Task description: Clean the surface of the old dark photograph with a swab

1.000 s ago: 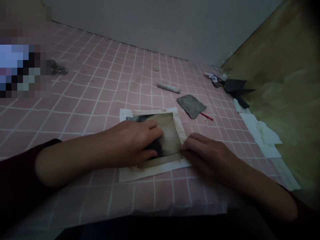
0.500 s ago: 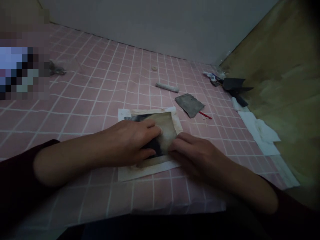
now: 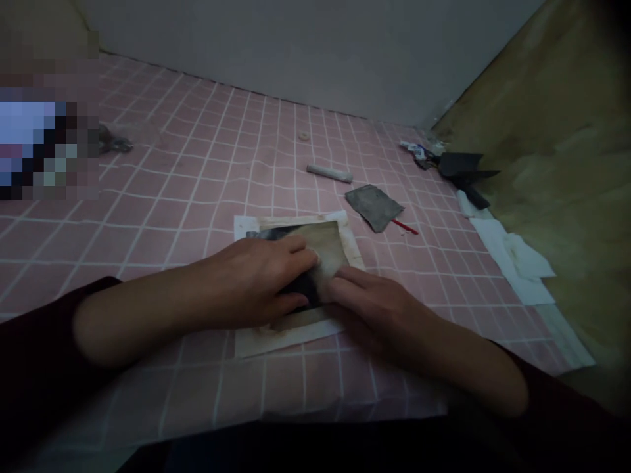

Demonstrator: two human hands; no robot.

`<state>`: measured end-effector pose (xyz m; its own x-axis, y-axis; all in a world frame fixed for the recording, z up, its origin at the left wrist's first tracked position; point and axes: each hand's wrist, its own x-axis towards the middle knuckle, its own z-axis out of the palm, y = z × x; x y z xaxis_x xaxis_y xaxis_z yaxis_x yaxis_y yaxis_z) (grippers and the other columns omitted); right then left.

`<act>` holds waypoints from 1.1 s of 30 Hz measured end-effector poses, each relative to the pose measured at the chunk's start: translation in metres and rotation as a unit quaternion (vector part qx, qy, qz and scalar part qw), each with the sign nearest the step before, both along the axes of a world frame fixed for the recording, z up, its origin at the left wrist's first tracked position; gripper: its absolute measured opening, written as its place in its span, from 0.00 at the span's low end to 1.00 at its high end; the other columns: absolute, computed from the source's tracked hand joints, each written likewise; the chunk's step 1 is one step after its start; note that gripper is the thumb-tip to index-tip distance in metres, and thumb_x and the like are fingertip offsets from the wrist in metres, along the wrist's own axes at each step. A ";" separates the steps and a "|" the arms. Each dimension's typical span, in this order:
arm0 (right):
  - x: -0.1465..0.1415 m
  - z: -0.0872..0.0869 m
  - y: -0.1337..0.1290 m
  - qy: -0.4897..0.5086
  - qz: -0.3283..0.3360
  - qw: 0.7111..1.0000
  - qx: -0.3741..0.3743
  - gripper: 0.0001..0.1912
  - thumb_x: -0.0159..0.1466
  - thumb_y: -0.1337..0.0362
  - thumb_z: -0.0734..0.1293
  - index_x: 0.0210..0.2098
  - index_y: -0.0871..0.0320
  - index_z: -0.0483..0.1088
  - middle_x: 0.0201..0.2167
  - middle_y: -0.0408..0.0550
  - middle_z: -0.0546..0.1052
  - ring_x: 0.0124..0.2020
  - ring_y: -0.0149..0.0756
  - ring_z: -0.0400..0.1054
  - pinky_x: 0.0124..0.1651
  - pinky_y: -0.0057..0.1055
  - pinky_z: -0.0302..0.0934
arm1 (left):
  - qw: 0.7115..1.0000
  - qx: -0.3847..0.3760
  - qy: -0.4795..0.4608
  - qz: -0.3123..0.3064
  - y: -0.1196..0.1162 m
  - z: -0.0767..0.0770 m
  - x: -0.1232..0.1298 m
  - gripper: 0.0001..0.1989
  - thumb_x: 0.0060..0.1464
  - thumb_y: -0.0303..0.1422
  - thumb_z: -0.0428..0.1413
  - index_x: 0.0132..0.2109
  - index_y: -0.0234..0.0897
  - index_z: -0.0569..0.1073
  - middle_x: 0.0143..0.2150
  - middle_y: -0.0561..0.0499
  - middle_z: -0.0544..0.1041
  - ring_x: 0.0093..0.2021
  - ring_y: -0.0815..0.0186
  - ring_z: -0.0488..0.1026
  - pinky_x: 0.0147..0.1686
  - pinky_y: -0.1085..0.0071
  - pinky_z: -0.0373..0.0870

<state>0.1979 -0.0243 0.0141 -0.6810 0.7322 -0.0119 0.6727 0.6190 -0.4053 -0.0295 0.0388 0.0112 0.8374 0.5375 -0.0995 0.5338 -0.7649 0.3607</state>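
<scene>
A dark and tan sheet, like a picture or photo [image 3: 323, 246], lies on a larger stained white paper [image 3: 286, 341] near the table's front. My left hand [image 3: 261, 279] rests on the left part of the picture, with its thumb and fingers apart and pressing down. At the right part, my right hand [image 3: 369, 295] has its fingers curled together against the picture's surface. Whatever those fingers may hold is hidden beneath them. A grey, rough-edged cloth or sandpaper piece [image 3: 374, 207] lies beyond my right hand, with a thin red stick [image 3: 405, 227] poking out beside it.
A pink checked cloth [image 3: 197, 177] covers the table. Farther back are a grey rod [image 3: 329, 173] and a small pale ring [image 3: 303, 136]. Black tools [image 3: 461, 167] and white papers [image 3: 513, 256] line the right wall. At left, a plastic bag [image 3: 116, 139] sits beside a blurred-out area.
My right hand has slid a little to the left across the picture, its fingers still curled. My left hand stays in place on the picture.
</scene>
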 end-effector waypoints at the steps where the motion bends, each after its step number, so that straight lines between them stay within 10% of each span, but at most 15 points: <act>1: 0.004 0.002 0.000 -0.008 -0.017 1.000 -0.012 0.07 0.66 0.73 0.57 0.35 0.57 0.61 0.33 0.44 0.66 0.30 0.31 0.61 0.33 0.28 0.57 | 1.000 0.001 0.002 -0.001 0.000 0.000 0.000 0.13 0.57 0.38 0.54 0.48 0.40 0.67 0.46 0.50 0.69 0.36 0.63 0.72 0.31 0.68 0.64; 28: 0.014 0.007 -0.001 -0.042 -0.078 0.996 -0.022 0.07 0.67 0.73 0.57 0.34 0.57 0.60 0.32 0.44 0.66 0.30 0.31 0.62 0.33 0.29 0.58 | 1.000 0.002 0.006 -0.001 0.000 -0.001 0.000 0.13 0.57 0.38 0.54 0.48 0.41 0.67 0.46 0.49 0.69 0.35 0.64 0.72 0.29 0.68 0.63; 33: 0.000 0.002 0.003 -0.023 -0.001 1.000 0.004 0.09 0.65 0.75 0.57 0.38 0.57 0.64 0.35 0.46 0.68 0.31 0.31 0.62 0.32 0.28 0.58 | 1.000 0.003 -0.009 0.001 0.001 0.000 0.000 0.12 0.57 0.38 0.54 0.47 0.40 0.67 0.46 0.49 0.70 0.37 0.64 0.72 0.30 0.70 0.64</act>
<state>0.1981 -0.0217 0.0159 -0.6781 0.7341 -0.0372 0.6919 0.6204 -0.3694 -0.0296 0.0399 0.0111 0.8374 0.5404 -0.0819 0.5297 -0.7656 0.3651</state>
